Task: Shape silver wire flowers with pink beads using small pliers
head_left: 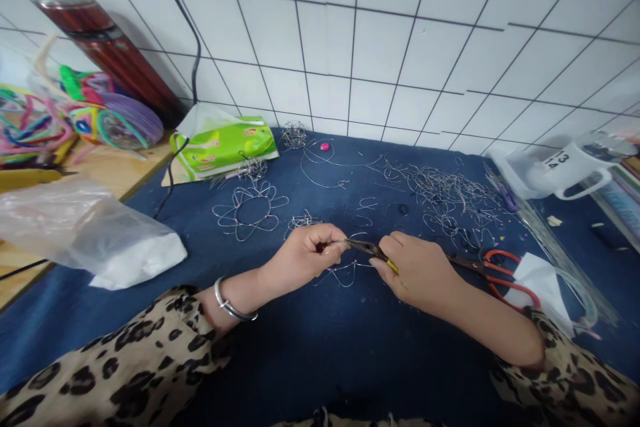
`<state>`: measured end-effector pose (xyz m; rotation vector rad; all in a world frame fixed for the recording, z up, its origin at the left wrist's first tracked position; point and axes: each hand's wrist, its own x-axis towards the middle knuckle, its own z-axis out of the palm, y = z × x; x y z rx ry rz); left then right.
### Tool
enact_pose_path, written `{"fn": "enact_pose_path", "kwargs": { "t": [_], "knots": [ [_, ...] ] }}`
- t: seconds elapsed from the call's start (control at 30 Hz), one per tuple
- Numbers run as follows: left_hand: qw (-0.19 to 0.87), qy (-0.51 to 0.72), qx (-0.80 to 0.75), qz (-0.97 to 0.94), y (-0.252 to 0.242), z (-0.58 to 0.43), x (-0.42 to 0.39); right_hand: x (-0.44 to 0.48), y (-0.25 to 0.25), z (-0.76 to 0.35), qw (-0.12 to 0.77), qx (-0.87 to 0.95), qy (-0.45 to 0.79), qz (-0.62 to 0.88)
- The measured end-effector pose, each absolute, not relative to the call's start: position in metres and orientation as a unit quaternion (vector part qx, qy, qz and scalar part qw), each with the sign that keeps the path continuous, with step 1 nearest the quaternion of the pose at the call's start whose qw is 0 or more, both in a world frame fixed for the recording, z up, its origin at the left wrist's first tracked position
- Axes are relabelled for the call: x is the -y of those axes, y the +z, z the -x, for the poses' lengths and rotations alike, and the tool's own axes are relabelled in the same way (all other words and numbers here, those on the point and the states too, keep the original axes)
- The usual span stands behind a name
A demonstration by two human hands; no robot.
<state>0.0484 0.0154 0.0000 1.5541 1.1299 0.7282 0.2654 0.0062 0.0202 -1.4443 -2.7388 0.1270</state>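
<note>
My left hand (313,250) pinches a thin wire piece (345,273), whose looped part hangs below the fingers. In my right hand (415,267) is a pair of pliers (367,247) with yellow on the handle. The plier jaws point left and meet the wire at my left fingertips; the exact grip point is too small to make out. Left of my hands a flower-shaped wire ring (250,210) with several loops lies flat on the dark blue cloth (320,353). A smaller wire bundle (303,220) lies just behind my left hand.
Loose wire pieces (445,190) are heaped at the back right. Orange-handled scissors (505,273) lie by my right forearm, near a white cup (575,163). A green tissue pack (225,147), a plastic bag (100,227) and a red thermos (115,53) stand or lie left.
</note>
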Motion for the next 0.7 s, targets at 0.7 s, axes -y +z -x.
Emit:
{"fn": "enact_pose_path", "kwargs": {
  "t": [0.7],
  "knots": [
    [0.55, 0.288, -0.454, -0.639, -0.008, -0.045, -0.02, -0.014, 0.029, -0.273, -0.001, 0.885, 0.083, 0.459]
  ]
}}
